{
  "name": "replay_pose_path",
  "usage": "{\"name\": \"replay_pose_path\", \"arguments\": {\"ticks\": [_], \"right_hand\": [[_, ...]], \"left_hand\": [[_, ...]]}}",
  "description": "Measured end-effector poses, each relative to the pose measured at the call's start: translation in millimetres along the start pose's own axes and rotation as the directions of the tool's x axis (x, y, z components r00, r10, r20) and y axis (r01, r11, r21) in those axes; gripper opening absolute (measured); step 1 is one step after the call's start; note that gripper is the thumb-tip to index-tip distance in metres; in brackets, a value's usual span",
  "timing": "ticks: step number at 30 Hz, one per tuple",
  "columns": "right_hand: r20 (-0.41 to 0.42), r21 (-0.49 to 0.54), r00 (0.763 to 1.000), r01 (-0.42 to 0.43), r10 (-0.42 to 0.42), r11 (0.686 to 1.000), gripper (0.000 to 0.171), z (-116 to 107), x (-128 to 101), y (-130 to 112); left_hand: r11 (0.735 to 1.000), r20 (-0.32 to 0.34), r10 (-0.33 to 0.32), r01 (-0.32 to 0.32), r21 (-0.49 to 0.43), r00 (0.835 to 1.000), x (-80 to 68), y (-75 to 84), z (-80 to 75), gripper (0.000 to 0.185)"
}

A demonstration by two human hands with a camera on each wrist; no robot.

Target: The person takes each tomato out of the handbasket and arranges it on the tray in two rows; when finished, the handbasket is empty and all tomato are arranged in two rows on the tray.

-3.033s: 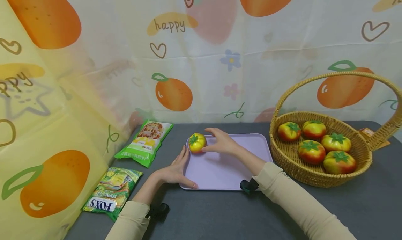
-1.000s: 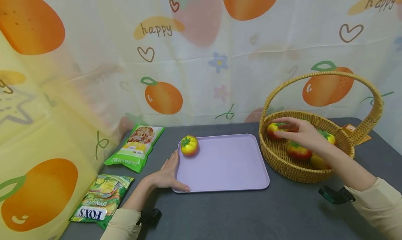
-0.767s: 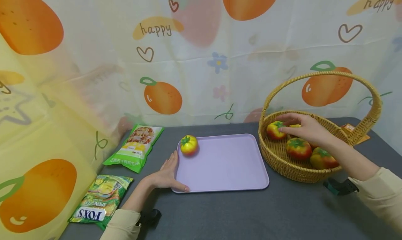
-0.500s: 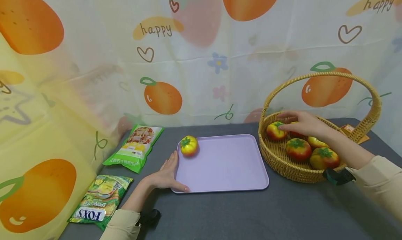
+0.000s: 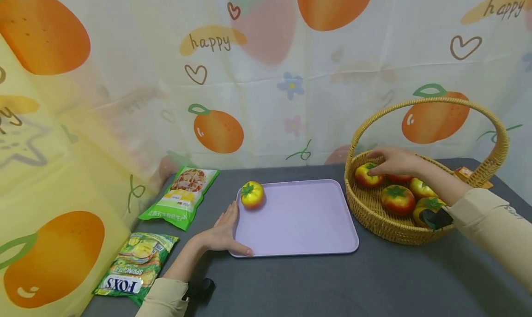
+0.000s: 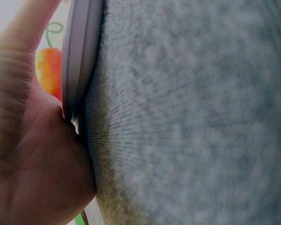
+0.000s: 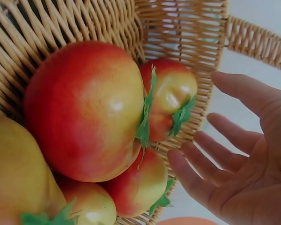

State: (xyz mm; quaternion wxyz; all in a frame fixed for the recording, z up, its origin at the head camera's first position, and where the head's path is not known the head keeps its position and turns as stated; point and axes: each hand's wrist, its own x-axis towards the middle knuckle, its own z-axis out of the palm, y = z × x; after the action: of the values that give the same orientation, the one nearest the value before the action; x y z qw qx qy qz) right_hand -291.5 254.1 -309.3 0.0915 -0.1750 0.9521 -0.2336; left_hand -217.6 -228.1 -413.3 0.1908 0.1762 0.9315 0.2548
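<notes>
In the head view my left hand rests at the left end of a lilac tray. Its fingers lie straight along the left side and its thumb is at the front rim. A yellow-red persimmon with green leaves sits in the tray's back left corner. My right hand hovers over the wicker basket, right at the back left persimmon. In the right wrist view its fingers are spread and loosely bent near the fruit's leafy end, holding nothing. The left wrist view shows my palm against the tray rim.
More persimmons lie in the basket, among them a red one at the front. The basket's tall handle arches overhead. Two snack bags, a green-white one and a Fox's one, lie on the left. An orange packet sits behind the basket.
My right hand has left the persimmon on the tray and moved right to the basket, where it lingers over the back left persimmon. My left hand stays at the tray. The view has turned right.
</notes>
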Motion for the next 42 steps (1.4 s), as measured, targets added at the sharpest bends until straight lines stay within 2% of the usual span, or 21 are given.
{"name": "replay_pose_path", "arguments": {"ticks": [14, 25, 35, 42], "right_hand": [[0.002, -0.028, 0.998, 0.067, -0.067, 0.997, 0.06, 11.2, 17.0, 4.4], [0.026, -0.141, 0.999, 0.026, -0.022, 0.99, 0.062, 17.6, 21.7, 3.6], [0.013, -0.135, 0.999, 0.038, -0.036, 0.99, 0.065, 17.2, 19.2, 4.0], [-0.009, -0.089, 0.999, 0.052, -0.053, 0.995, 0.071, 9.7, 11.6, 0.5]], "left_hand": [[1.0, 0.004, -0.013, 0.013, 0.006, 1.0, 1.3, -2.5, 0.5, 0.141], [1.0, 0.01, -0.007, 0.007, 0.008, 1.0, 2.9, -1.4, -0.6, 0.141], [1.0, 0.008, -0.014, 0.014, 0.002, 1.0, 2.7, -2.0, 0.2, 0.142], [1.0, 0.003, -0.013, 0.013, 0.01, 1.0, 1.0, -1.9, 0.6, 0.142]]}}
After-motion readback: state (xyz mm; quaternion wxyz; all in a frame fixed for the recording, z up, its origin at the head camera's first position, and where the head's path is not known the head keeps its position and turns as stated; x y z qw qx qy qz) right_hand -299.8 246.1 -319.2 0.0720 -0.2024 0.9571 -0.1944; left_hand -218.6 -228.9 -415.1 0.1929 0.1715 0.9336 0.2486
